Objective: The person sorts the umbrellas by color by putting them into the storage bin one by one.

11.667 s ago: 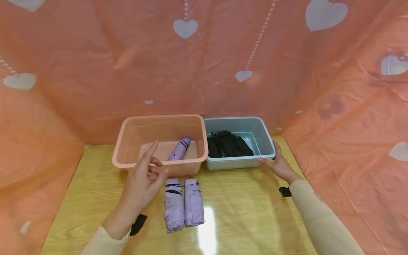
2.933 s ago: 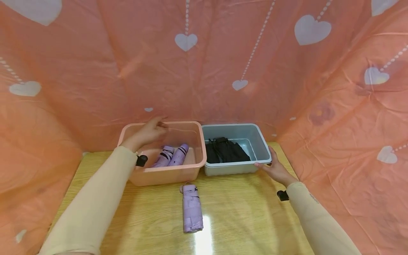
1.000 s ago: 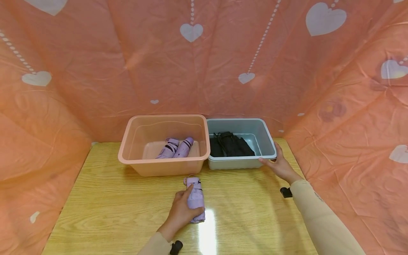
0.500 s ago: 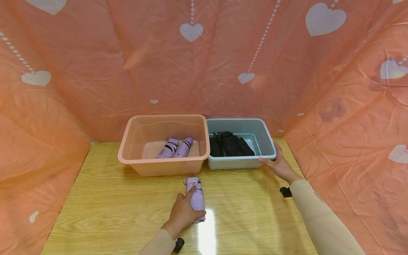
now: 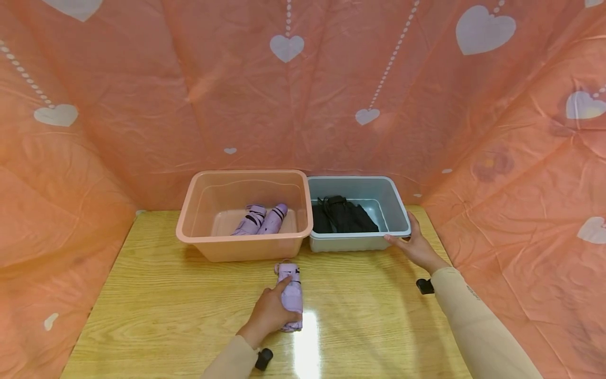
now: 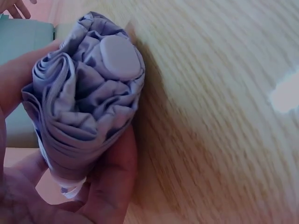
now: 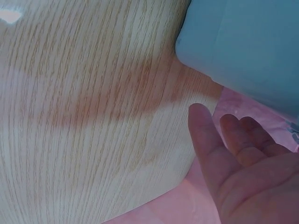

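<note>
My left hand (image 5: 271, 311) grips a folded lilac umbrella (image 5: 291, 295) on the table, thumb on its near part and a finger along its top. In the left wrist view, fingers wrap the umbrella's pleated fabric (image 6: 70, 121), with a pale round-edged cap (image 6: 120, 57) at its near end. My right hand (image 5: 416, 246) touches the front right corner of the blue-grey bin (image 5: 347, 242). Its fingers (image 7: 209, 144) look mostly straight in the right wrist view, beneath the bin's wall. Two more lilac umbrellas (image 5: 273, 219) lie side by side inside the peach bin (image 5: 241, 248).
Black fabric bundles (image 5: 345, 216) with a cord lie in the blue-grey bin, their kind unclear. Both bins stand side by side at the back of the wooden table (image 5: 165, 310). A pink heart-printed cloth (image 5: 236, 105) hangs behind and at the sides.
Since the oldest frame, a second umbrella has come to lie in the peach bin. My left hand has come back from that bin to the remaining table umbrella; the right hand keeps its place.
</note>
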A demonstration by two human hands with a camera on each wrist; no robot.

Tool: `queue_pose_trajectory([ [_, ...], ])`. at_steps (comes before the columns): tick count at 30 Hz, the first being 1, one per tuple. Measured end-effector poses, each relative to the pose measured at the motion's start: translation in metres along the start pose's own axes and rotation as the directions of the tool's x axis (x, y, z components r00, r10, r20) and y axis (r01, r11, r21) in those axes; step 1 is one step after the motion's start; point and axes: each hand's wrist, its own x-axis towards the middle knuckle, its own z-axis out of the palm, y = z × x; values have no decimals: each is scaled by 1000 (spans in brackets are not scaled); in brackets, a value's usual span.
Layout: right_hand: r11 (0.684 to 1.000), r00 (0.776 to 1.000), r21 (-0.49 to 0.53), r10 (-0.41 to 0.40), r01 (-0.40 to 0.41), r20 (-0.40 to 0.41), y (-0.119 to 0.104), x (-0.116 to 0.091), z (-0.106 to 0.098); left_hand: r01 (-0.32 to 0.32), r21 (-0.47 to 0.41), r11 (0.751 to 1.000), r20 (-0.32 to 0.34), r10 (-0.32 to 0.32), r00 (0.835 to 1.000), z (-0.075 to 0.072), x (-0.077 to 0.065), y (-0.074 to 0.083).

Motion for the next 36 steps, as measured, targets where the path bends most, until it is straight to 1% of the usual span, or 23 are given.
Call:
queue_pose_trajectory([
  [6, 1000, 1000, 9, 0, 0, 7, -1, 0, -1, -9, -29, 1000, 7, 9, 1000, -3, 0, -1],
  [11, 1000, 1000, 15, -3, 3, 1, 0, 0, 0, -58, -66, 996, -13, 57, 998, -3, -1, -4],
  [14, 1000, 1000, 14, -5, 5, 1, 1, 0, 0, -86, -116, 990, -13, 85, 996, -3, -2, -9],
  [17, 1000, 1000, 8, -9, 9, 5, 1, 1, 0, -98, -198, 975, -3, 99, 995, -2, -3, -13],
  [19, 1000, 1000, 8, -12, 12, 6, 0, 0, 0, -94, -271, 958, 10, 100, 995, -2, -4, -16],
  [21, 1000, 1000, 6, -10, 10, 4, 0, 0, 0, -85, -349, 933, 28, 101, 994, -3, -5, -16],
  [24, 1000, 1000, 8, -6, 6, 1, -1, -1, 0, -83, -453, 888, 56, 121, 991, -7, -7, -15],
  [25, 1000, 1000, 8, -3, 3, 0, -1, -1, 0, -85, -495, 865, 73, 139, 988, -8, -8, -14],
  [27, 1000, 1000, 11, -1, 1, 0, -1, -1, 0, -79, -588, 805, 122, 184, 975, -13, -10, -10],
  [28, 1000, 1000, 8, -4, 4, 2, -2, 0, 0, -73, -634, 770, 151, 215, 965, -16, -11, -8],
  [29, 1000, 1000, 9, -2, 2, 1, -2, 0, 0, -72, -673, 736, 178, 256, 950, -19, -13, -5],
  [31, 1000, 1000, 7, 3, -3, 2, -3, -1, 0, -52, -754, 655, 235, 343, 910, -28, -17, 0],
  [33, 1000, 1000, 4, 4, -4, 5, -3, -1, 0, -57, -801, 596, 259, 431, 864, -37, -22, 6],
  [34, 1000, 1000, 3, 5, -5, 6, -3, -2, 0, -71, -819, 570, 258, 476, 841, -43, -23, 9],
  [35, 1000, 1000, 7, 9, -9, 6, -4, -2, 0, -89, -833, 547, 250, 514, 821, -49, -24, 12],
  [36, 1000, 1000, 8, 9, -9, 9, -4, -2, 0, -101, -845, 525, 239, 540, 807, -55, -25, 16],
])
